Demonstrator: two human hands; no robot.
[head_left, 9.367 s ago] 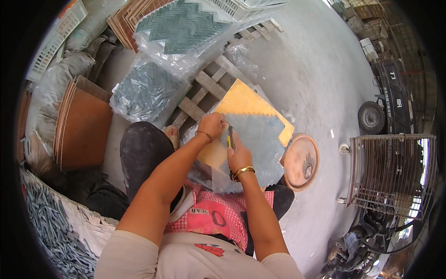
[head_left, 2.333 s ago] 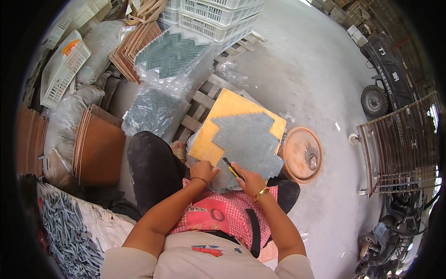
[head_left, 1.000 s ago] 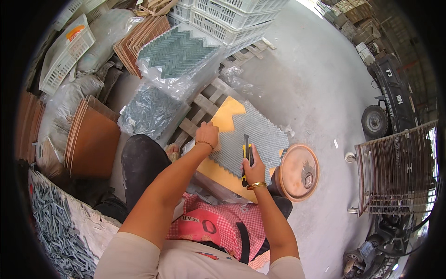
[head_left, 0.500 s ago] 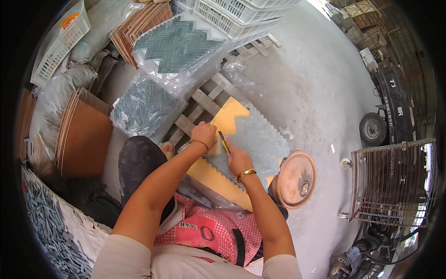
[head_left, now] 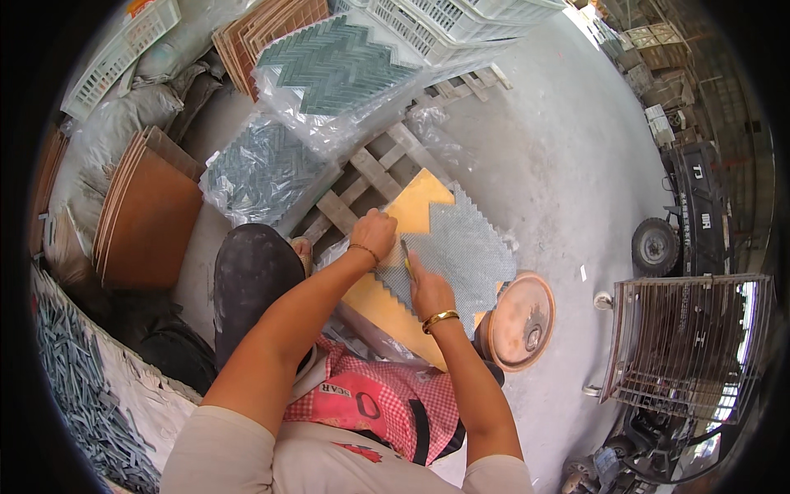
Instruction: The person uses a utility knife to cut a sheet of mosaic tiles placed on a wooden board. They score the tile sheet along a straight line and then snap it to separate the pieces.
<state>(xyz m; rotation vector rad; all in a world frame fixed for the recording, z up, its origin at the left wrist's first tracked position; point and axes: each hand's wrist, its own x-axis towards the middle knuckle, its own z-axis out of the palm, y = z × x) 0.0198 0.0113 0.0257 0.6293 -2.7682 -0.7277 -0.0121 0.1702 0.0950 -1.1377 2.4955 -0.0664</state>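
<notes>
A grey mesh-backed sheet (head_left: 465,247) with zigzag edges lies on a yellow-orange board (head_left: 424,202) before me. My right hand (head_left: 431,292) grips a box cutter (head_left: 407,258) with some yellow on its handle, its tip over the left part of the sheet. Beside that tip, at the sheet's left edge, my left hand (head_left: 375,234) is closed with the fingers bent in. What it pinches, if anything, is hidden beneath the fingers.
A wooden pallet (head_left: 362,183) lies beyond the board. Plastic-wrapped green herringbone tiles (head_left: 341,66) are stacked further off. To the right stand a round lidded drum (head_left: 522,321) and a wire-rack cart (head_left: 687,342). Brown boards (head_left: 148,218) lean at left, above loose tile strips (head_left: 82,403).
The box cutter in my right hand has moved slightly down along the sheet and stands steeper. My left hand stays close by the same edge. The whole view has shifted a little.
</notes>
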